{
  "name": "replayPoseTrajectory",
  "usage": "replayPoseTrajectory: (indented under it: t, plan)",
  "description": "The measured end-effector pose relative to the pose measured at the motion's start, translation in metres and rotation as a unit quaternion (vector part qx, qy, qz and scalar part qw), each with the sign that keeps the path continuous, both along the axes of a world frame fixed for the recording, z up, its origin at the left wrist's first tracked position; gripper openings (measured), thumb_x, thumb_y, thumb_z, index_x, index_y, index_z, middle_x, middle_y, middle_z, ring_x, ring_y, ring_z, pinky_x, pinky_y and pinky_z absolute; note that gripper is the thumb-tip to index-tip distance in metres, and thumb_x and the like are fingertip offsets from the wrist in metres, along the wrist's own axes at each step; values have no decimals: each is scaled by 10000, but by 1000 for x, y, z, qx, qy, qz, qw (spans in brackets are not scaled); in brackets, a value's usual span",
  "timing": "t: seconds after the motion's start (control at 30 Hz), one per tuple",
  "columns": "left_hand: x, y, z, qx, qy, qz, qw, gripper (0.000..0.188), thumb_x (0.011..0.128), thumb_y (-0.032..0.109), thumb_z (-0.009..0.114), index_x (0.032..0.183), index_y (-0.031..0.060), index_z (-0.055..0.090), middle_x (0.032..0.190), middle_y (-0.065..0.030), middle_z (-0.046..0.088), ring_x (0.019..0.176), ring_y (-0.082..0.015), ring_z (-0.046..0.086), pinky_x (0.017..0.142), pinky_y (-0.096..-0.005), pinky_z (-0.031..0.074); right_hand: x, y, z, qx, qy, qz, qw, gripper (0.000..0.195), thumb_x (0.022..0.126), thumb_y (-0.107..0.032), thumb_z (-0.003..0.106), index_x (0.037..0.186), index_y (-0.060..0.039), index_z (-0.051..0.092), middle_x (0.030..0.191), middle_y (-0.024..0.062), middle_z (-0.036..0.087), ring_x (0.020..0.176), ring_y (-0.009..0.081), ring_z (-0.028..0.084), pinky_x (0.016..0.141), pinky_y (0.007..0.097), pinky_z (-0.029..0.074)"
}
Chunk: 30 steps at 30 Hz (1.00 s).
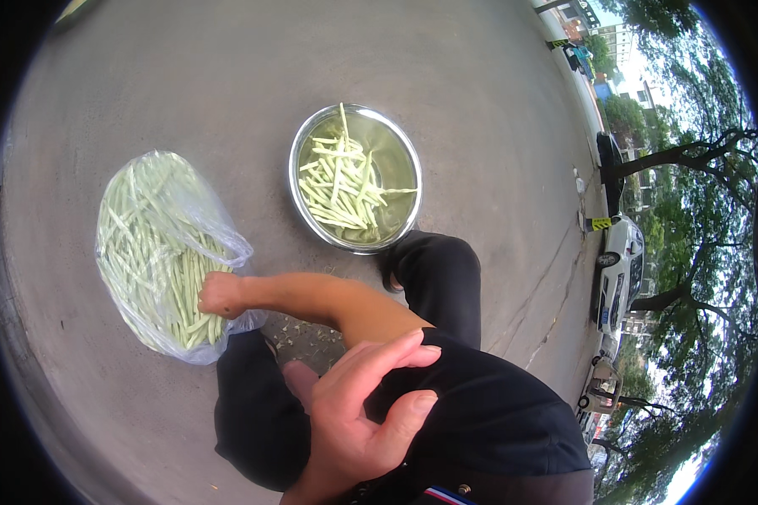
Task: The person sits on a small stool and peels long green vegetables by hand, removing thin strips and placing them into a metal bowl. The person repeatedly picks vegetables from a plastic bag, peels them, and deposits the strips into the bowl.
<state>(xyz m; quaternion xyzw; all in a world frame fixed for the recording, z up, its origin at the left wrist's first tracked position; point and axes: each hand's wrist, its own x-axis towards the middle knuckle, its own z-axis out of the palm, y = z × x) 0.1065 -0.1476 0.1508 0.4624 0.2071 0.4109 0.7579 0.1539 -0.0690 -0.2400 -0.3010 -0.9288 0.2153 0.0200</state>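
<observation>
My right hand (220, 295) is at the mouth of a clear plastic bag (145, 183), with its curled fingers against long green beans (189, 284); its fingertips are hidden. The right forearm reaches across between my knees. Close to the camera is my left hand (369, 410), its fingers bent and its thumb apart, with nothing seen in it. A round shiny metal basin (401, 139) stands on the ground beyond my knee. Loose green beans (341, 183) lie in it, mostly on its left side, and one leans up past the rim.
Grey pavement (196, 82) surrounds the bag and basin. Small pale scraps (303, 341) lie on the ground between my dark-trousered legs. A yellowish object (69, 11) shows at the top left corner. A white car (619, 271) and trees line the far right.
</observation>
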Motion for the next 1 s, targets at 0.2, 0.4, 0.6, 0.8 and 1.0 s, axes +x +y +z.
replayPoseTrajectory:
  t: [0.2, 0.4, 0.6, 0.8, 1.0]
  plan:
    - [-17, 21, -34, -44, 29, 8, 999, 482, 956, 186, 651, 1330, -106, 568, 1090, -207, 722, 1041, -258, 698, 997, -375, 526, 4, 37, 12, -88, 20, -82, 993, 186, 682, -152, 726, 857, -97, 689, 821, 138, 681, 857, 403, 678, 747, 520, 530]
    - [-29, 49, -55, -36, 59, 25, 997, 431, 977, 169, 614, 1327, -82, 589, 1074, -159, 734, 1009, -215, 690, 958, -334, 526, -12, 63, 39, -138, 244, -244, 928, 207, 714, -215, 732, 874, -97, 674, 860, 145, 690, 857, 398, 673, 712, 517, 523]
    - [-49, 60, -68, -29, 119, 47, 991, 390, 961, 20, 541, 1334, -81, 591, 1076, -151, 735, 1023, -194, 675, 972, -327, 513, -54, 68, 52, -170, 196, -223, 940, 198, 718, -168, 706, 886, -66, 678, 800, 155, 691, 792, 411, 673, 689, 505, 517]
    - [-4, 73, -45, 1, 100, -45, 994, 388, 973, 10, 575, 1356, -51, 594, 1112, -114, 731, 1002, -134, 670, 885, -256, 515, 45, 68, 145, -196, 422, -375, 802, 192, 799, -99, 736, 976, -47, 681, 804, 68, 682, 707, 159, 609, 662, 333, 497]
    - [58, 86, -28, 33, 7, -64, 997, 404, 979, 11, 628, 1375, -46, 571, 1125, -121, 728, 1045, -160, 681, 934, -295, 531, 177, 58, 287, -184, 496, -497, 688, 255, 868, -22, 728, 1119, -4, 685, 963, 18, 720, 878, 83, 650, 780, 267, 548]
